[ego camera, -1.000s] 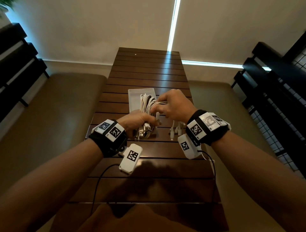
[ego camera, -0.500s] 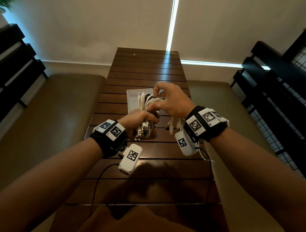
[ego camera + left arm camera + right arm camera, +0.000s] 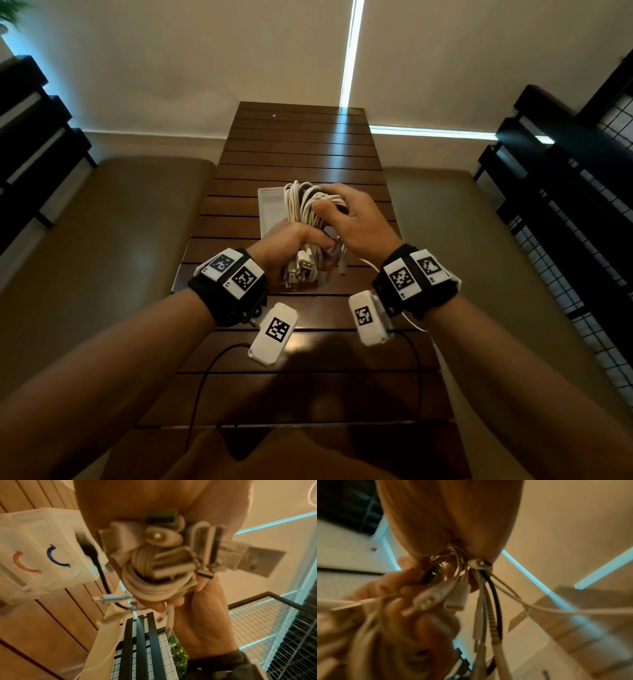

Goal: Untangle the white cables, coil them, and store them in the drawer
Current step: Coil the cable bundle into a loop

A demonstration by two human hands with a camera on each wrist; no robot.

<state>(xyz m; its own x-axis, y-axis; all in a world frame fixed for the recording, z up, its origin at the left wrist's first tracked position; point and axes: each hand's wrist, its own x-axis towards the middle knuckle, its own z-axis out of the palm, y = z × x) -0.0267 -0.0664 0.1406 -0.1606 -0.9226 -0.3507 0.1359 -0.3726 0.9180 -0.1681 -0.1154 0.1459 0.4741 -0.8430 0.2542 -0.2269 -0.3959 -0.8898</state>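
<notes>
A bundle of white cables [image 3: 301,209] is held upright over the dark slatted table [image 3: 301,144]. My left hand [image 3: 291,246] grips the bundle's lower end, where several plugs [image 3: 301,270] stick out. My right hand [image 3: 346,219] wraps the upper loops, thumb on the near side. The left wrist view shows the coiled cables [image 3: 154,582] and plugs packed in my fist. Loose cable ends [image 3: 481,601] hang from my right hand [image 3: 450,520] in the blurred right wrist view. A clear plastic drawer box [image 3: 270,212] stands behind the bundle, also seen as box [image 3: 34,550].
Tan cushioned benches [image 3: 113,240] flank the table on both sides. Dark railings with wire mesh [image 3: 568,212] rise at the right, dark shelves [image 3: 30,130] at the left. A thin black wire [image 3: 205,377] runs over the near table slats.
My right hand has moved up and over the top of the bundle, from pinching a strand at its side to wrapping the loops. The left hand keeps its grip.
</notes>
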